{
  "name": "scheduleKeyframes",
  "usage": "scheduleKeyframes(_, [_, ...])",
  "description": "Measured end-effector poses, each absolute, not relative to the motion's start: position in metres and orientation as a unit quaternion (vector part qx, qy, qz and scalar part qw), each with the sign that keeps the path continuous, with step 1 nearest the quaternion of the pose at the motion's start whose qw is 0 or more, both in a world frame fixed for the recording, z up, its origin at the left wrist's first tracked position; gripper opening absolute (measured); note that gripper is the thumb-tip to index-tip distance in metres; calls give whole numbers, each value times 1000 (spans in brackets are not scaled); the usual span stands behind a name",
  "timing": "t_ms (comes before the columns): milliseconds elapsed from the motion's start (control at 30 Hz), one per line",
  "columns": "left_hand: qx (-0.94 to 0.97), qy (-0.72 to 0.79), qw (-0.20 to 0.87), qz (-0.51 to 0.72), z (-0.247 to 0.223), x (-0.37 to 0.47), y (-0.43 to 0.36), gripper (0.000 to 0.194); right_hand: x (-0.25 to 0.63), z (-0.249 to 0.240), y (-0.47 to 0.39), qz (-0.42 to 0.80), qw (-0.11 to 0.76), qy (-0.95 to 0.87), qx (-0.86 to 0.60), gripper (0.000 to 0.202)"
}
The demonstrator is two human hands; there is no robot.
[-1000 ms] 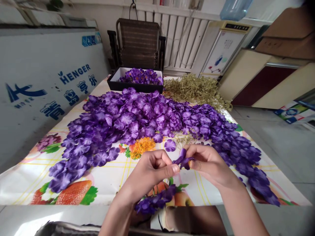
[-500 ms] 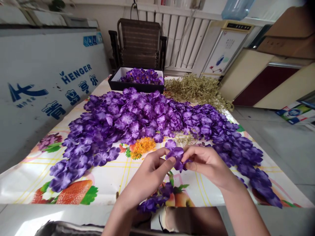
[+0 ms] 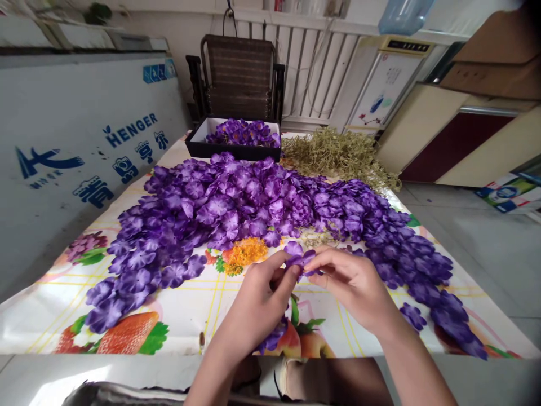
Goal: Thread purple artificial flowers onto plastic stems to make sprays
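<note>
Fruit-print tablecloth (image 3: 190, 304): left hand (image 3: 257, 304), right hand (image 3: 355, 285) grips pinch purple flower (image 3: 301, 260), seemingly one

On the table (image 3: 51, 316), a wide heap of flower heads (image 3: 236, 203) across the middle, curving down the right side toward the near edge; at the far end, a box (image 3: 233, 148) holding more flower heads; right of the box, a pile of stems (image 3: 338, 155); behind the box, a chair (image 3: 239, 76); left of the table, a chest freezer (image 3: 80, 141); far right, behind the stems, a water dispenser (image 3: 386, 84). Near the front edge, left hand (image 3: 257, 304) and right hand (image 3: 355, 285) side by side, one flower (image 3: 298, 258) between their fingertips; below the left hand, possibly a strand of flowers (image 3: 273, 338), partly hidden.
</note>
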State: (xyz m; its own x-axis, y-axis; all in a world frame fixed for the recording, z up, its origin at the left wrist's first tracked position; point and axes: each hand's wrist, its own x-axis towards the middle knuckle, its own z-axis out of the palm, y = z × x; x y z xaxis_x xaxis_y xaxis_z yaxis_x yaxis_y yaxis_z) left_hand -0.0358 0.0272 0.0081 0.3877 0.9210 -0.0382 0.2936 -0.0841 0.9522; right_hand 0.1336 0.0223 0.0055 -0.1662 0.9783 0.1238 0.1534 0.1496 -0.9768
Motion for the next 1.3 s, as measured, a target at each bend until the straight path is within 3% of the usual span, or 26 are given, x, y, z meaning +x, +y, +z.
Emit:
scheduleKeyframes(367, [687, 448, 493, 292, 10, -38, 25, 24, 137, -11, 22, 367, 530, -646, -409, 17])
scheduleKeyframes(600, [727, 451, 446, 264, 9, -37, 26, 21, 134, -8, 20, 333, 480, -684, -438, 19])
scheduleKeyframes(867, [803, 461, 335, 174, 10, -40, 25, 21, 133, -2, 20, 440, 428, -634, -471, 26])
scheduleKeyframes(933, [796, 454, 353, 189, 11, -41, 24, 21, 136, -1, 21, 477, 402, -619, -477, 31])
scheduleKeyframes(1033, [750, 440, 420, 259, 13, -41, 24, 23, 140, 0, 24, 460, 393, -630, -486, 17])
scheduleKeyframes(1200, [645, 428, 536, 336, 19, -44, 23, 24, 148, 2, 24, 473, 535, -566, -413, 11])
scheduleKeyframes(1300, [603, 389, 610, 337, 21, -46, 22, 22, 148, 9, 18, 537, 526, -569, -334, 14])
